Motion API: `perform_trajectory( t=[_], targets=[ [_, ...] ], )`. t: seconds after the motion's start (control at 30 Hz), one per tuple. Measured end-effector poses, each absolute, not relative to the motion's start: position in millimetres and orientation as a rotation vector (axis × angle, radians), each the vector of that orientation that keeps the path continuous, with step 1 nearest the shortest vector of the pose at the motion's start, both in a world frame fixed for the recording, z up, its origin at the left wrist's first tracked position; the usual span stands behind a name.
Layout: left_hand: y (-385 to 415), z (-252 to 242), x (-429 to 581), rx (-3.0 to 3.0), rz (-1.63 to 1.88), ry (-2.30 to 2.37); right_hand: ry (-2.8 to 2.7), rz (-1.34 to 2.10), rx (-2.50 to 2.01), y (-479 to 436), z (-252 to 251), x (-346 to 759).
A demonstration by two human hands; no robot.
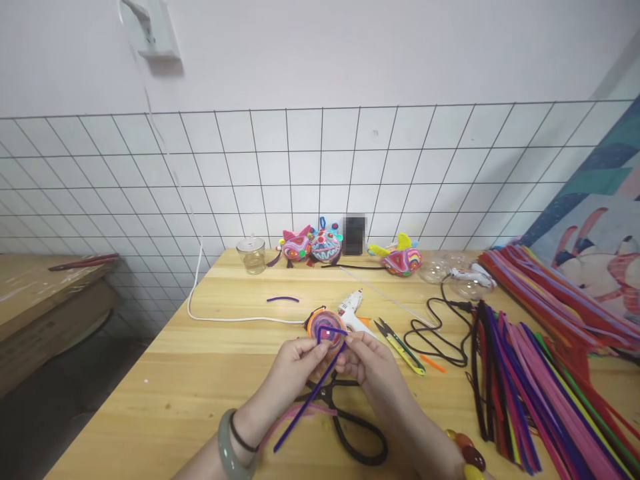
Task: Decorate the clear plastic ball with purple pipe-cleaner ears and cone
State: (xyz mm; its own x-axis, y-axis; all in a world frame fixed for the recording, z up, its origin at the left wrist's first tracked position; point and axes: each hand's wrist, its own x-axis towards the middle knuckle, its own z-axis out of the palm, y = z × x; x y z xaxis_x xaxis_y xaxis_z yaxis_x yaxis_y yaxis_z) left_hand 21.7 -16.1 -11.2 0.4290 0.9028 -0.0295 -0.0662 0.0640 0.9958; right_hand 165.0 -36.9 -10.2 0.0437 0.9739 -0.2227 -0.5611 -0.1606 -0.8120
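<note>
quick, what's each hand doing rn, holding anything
Left hand: closed, pinching the purple pipe cleaner.
Right hand: closed, pinching the same pipe cleaner near its bent top end.

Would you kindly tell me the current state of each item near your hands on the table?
Purple pipe cleaner: bent at the top, pinched by left hand and right hand.
Glue gun: lying on its side, unheld.
Yellow snips: lying flat, unheld.
Black scissors: flat beneath the hands.
Glass jar: upright, lidded.
</note>
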Motion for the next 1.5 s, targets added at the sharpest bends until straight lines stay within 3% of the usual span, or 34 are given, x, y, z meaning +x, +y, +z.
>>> perform_trajectory(
  t=[1.0, 1.3, 1.5],
  targets=[
    [-17, 4, 13, 1.056, 0.578, 0.796, -0.878, 1.449, -1.144, -39, -6, 173],
    [-21, 3, 11, 1.224, 0.337, 0.812, -1.263, 1.196, -1.205, -43, 12, 175],
    [-25, 5, 13, 1.277, 0.288, 0.761, -1.29, 1.366, -1.173, -45, 9, 172]
  ],
)
